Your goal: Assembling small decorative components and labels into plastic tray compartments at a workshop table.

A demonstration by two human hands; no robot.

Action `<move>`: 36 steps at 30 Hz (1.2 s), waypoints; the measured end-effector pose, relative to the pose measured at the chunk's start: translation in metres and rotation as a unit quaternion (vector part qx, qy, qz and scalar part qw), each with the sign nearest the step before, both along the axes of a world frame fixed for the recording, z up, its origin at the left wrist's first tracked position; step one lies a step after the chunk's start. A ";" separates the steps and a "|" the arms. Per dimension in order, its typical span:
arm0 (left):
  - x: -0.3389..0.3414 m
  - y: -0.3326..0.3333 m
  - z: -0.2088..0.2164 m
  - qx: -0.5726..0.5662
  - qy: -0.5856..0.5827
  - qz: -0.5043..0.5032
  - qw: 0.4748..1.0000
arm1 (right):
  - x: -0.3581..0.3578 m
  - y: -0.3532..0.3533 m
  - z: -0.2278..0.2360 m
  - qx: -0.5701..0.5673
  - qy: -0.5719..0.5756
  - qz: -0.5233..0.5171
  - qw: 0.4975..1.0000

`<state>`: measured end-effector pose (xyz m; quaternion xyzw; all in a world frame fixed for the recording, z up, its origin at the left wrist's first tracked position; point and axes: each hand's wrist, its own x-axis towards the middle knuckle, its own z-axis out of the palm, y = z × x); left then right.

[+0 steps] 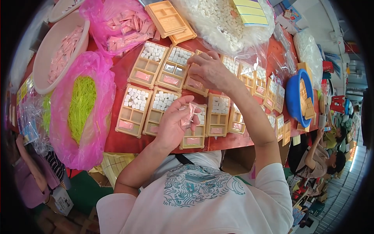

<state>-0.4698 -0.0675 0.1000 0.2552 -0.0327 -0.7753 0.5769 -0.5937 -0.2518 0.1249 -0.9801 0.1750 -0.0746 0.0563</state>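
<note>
Left hand (171, 126) holds at least one pink packet (190, 112) above the near trays (193, 142) on the bench (111, 146); right hand (212, 72) curls over a far tray (195, 90), any grip hidden. Laying each packet flat, clear of the white cubes (136, 98), would probably work best.

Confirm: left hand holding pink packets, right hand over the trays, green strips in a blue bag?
Not quite: the head view shows the green strips in a pink bag, not blue. The left hand does hold pink packets, and the right hand is over the trays.
</note>
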 end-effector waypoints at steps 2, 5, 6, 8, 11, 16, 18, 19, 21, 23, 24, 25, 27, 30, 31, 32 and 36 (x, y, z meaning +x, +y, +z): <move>0.003 -0.003 0.003 -0.016 -0.024 0.030 0.999 | 0.001 0.004 0.010 -0.031 -0.012 0.000 0.999; 0.006 -0.003 0.004 -0.022 -0.035 0.058 0.997 | 0.005 0.024 0.030 0.053 -0.050 -0.056 0.996; 0.008 -0.003 0.005 -0.029 -0.043 0.062 0.997 | 0.004 0.033 0.036 0.147 -0.053 -0.057 0.986; 0.011 -0.001 0.009 -0.025 -0.051 0.050 0.997 | 0.001 0.054 0.045 0.237 -0.050 -0.059 0.968; 0.016 -0.011 0.019 -0.027 -0.054 0.065 0.996 | -0.014 0.075 0.047 0.234 -0.106 -0.111 0.960; 0.067 -0.047 0.049 -0.069 -0.173 0.186 0.965 | -0.042 0.084 0.050 0.228 -0.162 -0.129 0.951; 0.096 -0.070 0.056 -0.060 -0.170 0.230 0.956 | -0.052 0.086 0.052 0.234 -0.173 -0.139 0.947; 0.111 -0.082 0.055 -0.054 -0.191 0.236 0.951 | -0.057 0.086 0.051 0.236 -0.174 -0.139 0.946; 0.143 -0.105 0.046 -0.071 -0.225 0.243 0.941 | -0.067 0.086 0.047 0.239 -0.181 -0.138 0.944; 0.166 -0.128 0.045 -0.022 -0.251 0.254 0.934 | -0.076 0.085 0.041 0.236 -0.195 -0.144 0.941; 0.166 -0.142 0.048 0.023 -0.261 0.255 0.931 | -0.085 0.089 0.043 0.225 -0.200 -0.159 0.940; 0.167 -0.152 0.050 0.011 -0.258 0.241 0.935 | -0.094 0.093 0.045 0.238 -0.190 -0.186 0.934; 0.177 -0.167 0.058 0.029 -0.305 0.216 0.927 | -0.105 0.096 0.048 0.258 -0.192 -0.210 0.923; 0.190 -0.180 0.046 0.013 -0.410 0.232 0.882 | -0.124 0.096 0.041 0.224 -0.207 -0.205 0.930; 0.194 -0.179 0.042 -0.023 -0.518 0.219 0.827 | -0.128 0.098 0.037 0.202 -0.255 -0.204 0.923; 0.196 -0.177 0.037 -0.064 -0.614 0.202 0.760 | -0.133 0.099 0.034 0.192 -0.260 -0.225 0.919; 0.169 -0.170 0.030 -0.188 -0.694 0.175 0.672 | -0.159 0.089 0.030 0.189 -0.288 -0.277 0.897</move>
